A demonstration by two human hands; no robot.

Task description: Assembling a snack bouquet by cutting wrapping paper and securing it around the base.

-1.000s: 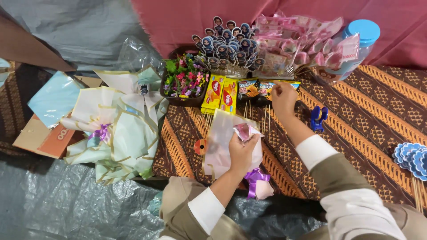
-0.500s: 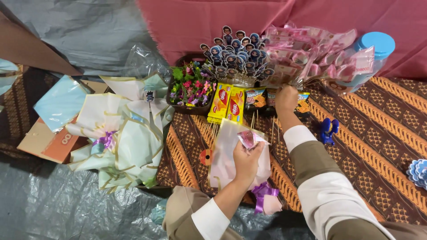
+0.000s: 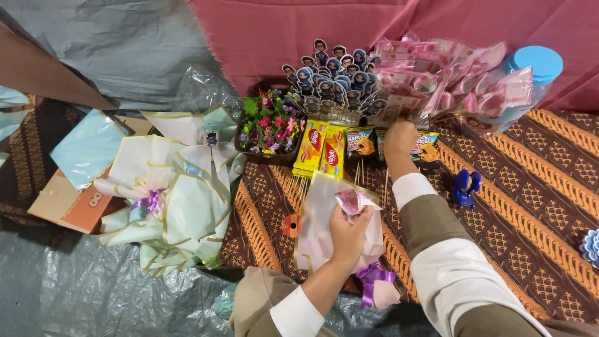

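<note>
The left hand (image 3: 347, 229) is closed around the upper part of a small bouquet wrap (image 3: 324, 231) of pale translucent paper, with a bit of pink wrapped filling (image 3: 349, 201) showing just above the knuckles. The wrap's long axis runs roughly up and down the view: its open mouth points away from the person, toward the snack packets, and its gathered foot, tied with a purple ribbon (image 3: 372, 278), points back toward the person, just below and to the right of the left wrist. The left forearm comes up from the lower edge, bent slightly, with a white cuff under a tan sleeve.

The right hand (image 3: 400, 138) is stretched well forward of the left one, knuckles up and fingers curled down onto the dark snack packets on sticks (image 3: 360, 141); whether it grips one I cannot tell. Its arm lies long and nearly straight across the patterned brown cloth (image 3: 524, 206).

To the left of the right hand lie yellow snack packets (image 3: 322, 150), and beyond them a dark tray of small artificial flowers (image 3: 269, 128). Just beyond the right hand stand paper figure toppers (image 3: 331, 78) and a spread of pink wrapped items on sticks (image 3: 437, 81). To its right sits a blue clip-like object (image 3: 465, 186). Well to the left of the left hand lies a finished pale green and white bouquet (image 3: 171, 200).
</note>
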